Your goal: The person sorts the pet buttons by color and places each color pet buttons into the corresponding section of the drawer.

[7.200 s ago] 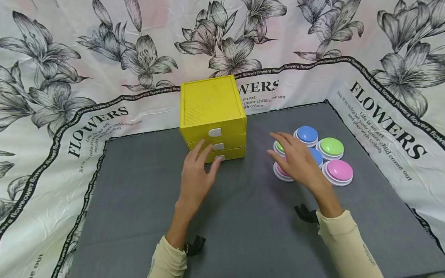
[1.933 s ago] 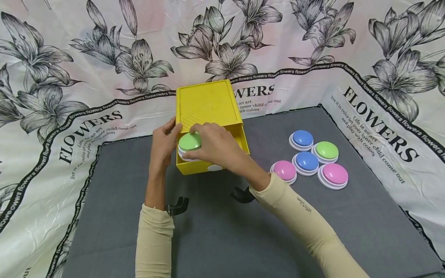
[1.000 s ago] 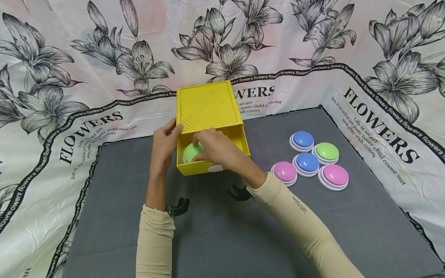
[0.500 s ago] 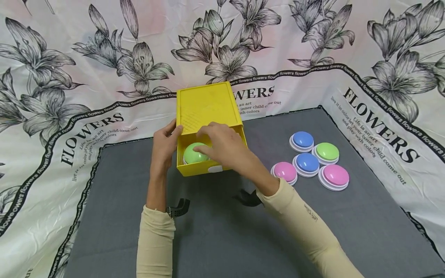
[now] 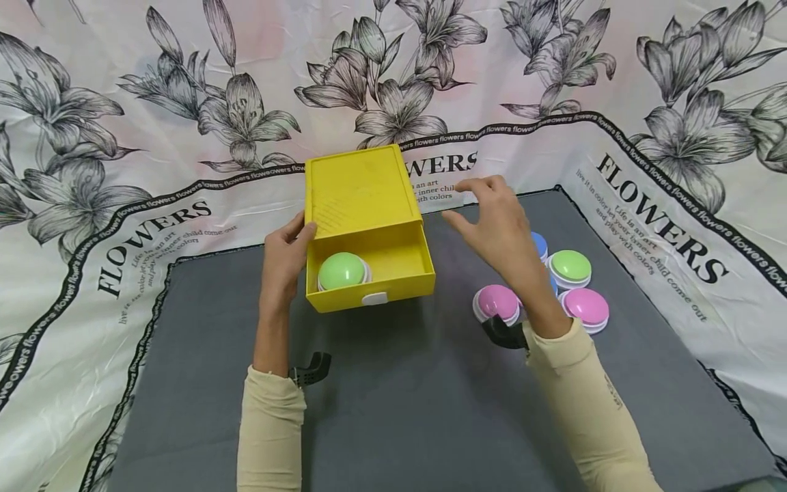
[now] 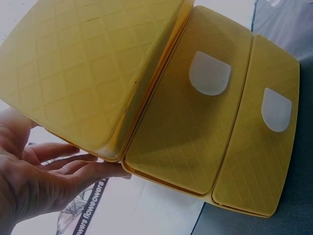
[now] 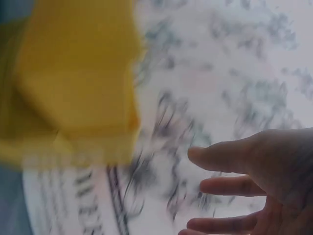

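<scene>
A yellow drawer box stands at the back of the table with its top drawer pulled out. In the drawer's left part lies a round green push light with a white base. My left hand rests against the box's left side, thumb at the upper edge; the left wrist view shows its fingers lying along that side below the drawer. My right hand hovers right of the box, fingers spread and holding nothing. Two lower drawers with white tabs are closed in the left wrist view.
Right of the box sit two pink push lights, another green one and two blue ones partly hidden by my right arm. A floral sheet hangs behind the grey table.
The top drawer was pulled out and the green push light carried from the right group into it. My right hand has let go of it and moved right; my left hand stays at the box.
</scene>
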Demonstrator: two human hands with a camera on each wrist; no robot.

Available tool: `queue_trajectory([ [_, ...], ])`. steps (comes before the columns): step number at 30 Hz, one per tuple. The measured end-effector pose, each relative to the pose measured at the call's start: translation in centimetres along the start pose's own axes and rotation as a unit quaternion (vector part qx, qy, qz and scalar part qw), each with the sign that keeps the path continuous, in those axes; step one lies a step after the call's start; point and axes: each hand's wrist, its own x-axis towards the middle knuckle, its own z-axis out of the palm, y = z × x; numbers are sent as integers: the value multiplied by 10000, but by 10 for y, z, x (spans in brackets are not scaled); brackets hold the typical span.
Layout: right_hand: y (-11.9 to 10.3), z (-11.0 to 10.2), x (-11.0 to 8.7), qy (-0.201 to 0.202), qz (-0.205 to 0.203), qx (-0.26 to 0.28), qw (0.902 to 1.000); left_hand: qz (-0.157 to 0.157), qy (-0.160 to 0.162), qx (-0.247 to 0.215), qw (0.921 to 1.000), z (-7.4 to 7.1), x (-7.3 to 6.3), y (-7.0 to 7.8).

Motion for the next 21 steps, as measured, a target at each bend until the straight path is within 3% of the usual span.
queue_trajectory([
  [8, 85, -8, 3, -488, 625, -645, 9948, 42, -70, -57, 10000, -2, 1, -1],
  [14, 157, -7, 5, -1148, 1087, -1047, 9819, 40, -88, -56, 9999, -2, 1, 0],
  [21, 202, -13, 4, -1869, 1502, -1212, 9632, 62, -110, -16, 9999, -2, 1, 0],
])
